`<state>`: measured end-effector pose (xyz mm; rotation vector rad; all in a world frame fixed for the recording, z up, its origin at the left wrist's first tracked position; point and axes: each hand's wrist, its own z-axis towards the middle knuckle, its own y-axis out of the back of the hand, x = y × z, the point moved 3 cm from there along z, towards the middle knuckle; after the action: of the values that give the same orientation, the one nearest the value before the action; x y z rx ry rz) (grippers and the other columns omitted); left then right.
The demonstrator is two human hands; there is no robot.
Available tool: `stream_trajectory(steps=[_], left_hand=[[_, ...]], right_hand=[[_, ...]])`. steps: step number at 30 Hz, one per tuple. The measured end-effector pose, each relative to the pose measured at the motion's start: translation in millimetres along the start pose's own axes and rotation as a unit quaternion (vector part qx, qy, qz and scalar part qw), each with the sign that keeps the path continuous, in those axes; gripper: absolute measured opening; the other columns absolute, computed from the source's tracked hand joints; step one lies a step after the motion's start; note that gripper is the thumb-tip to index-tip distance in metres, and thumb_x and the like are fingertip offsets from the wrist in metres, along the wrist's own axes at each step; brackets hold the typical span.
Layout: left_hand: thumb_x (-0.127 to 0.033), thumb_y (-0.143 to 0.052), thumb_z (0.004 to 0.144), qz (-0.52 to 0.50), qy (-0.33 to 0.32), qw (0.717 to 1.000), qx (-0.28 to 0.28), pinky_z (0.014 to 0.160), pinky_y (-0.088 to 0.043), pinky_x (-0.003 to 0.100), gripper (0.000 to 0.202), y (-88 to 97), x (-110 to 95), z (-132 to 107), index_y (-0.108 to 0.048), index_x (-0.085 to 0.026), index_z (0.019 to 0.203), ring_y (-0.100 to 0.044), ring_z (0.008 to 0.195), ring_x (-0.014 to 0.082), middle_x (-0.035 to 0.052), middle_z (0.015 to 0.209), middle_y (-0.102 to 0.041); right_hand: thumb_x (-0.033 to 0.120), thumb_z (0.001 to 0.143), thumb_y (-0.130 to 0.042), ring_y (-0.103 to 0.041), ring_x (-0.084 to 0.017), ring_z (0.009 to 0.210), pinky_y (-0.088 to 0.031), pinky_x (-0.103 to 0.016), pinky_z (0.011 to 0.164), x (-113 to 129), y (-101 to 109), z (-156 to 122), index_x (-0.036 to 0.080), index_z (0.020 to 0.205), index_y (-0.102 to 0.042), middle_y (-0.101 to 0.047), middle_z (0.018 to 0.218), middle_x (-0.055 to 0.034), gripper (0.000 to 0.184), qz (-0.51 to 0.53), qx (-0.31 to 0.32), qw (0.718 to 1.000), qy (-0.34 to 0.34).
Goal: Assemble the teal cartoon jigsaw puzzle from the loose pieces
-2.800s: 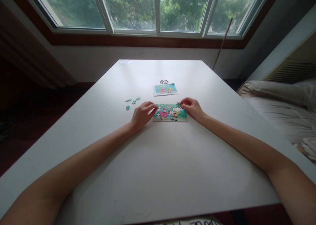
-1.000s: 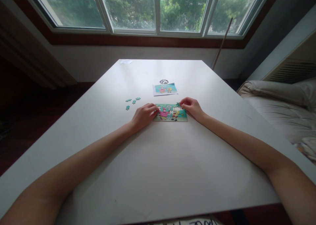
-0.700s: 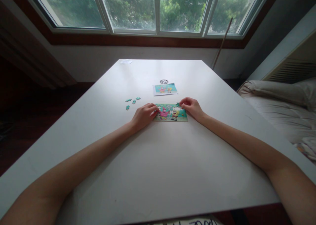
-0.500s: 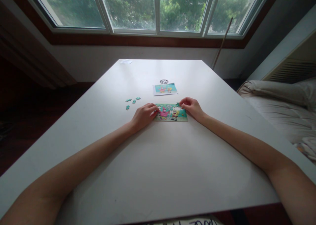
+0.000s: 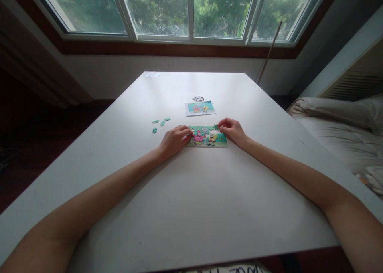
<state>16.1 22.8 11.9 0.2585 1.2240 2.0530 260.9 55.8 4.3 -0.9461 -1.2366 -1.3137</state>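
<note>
A partly filled jigsaw puzzle (image 5: 206, 139) with pink and yellow cartoon figures lies flat on the white table. My right hand (image 5: 232, 130) pinches a green puzzle piece (image 5: 216, 127) over its upper right part, where a pale gap shows. At the puzzle's left edge rests my left hand (image 5: 177, 139), its thumb and fingers closed on that edge. Several loose green puzzle pieces (image 5: 162, 123) are scattered to the left, beyond my left hand. Just behind the puzzle lies a picture card (image 5: 200, 108) with the same figures.
The white table (image 5: 191, 209) narrows toward the window (image 5: 191, 13). A round dark-and-white mark or disc (image 5: 198, 99) is behind the card. A thin stick (image 5: 271, 51) leans at the wall, and pale bedding (image 5: 332, 129) lies right of the table.
</note>
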Motion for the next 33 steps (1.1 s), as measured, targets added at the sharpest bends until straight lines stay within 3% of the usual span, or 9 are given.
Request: stream_trajectory(steps=[33], left_hand=[[-0.024, -0.051, 0.09, 0.003, 0.003, 1.0, 0.004, 0.074, -0.048, 0.022, 0.018, -1.6, 1.5, -0.1, -0.068, -0.022, 0.089, -0.063, 0.085, 0.0139, 0.0005, 0.092, -0.068]], right_hand=[[0.025, 0.063, -0.065, -0.047, -0.009, 0.056, -0.036, -0.023, 0.054, -4.2, 0.5, 1.1, 0.015, 0.074, -0.068, -0.059, 0.061, 0.0022, 0.015, -0.035, 0.023, 0.999, 0.005]])
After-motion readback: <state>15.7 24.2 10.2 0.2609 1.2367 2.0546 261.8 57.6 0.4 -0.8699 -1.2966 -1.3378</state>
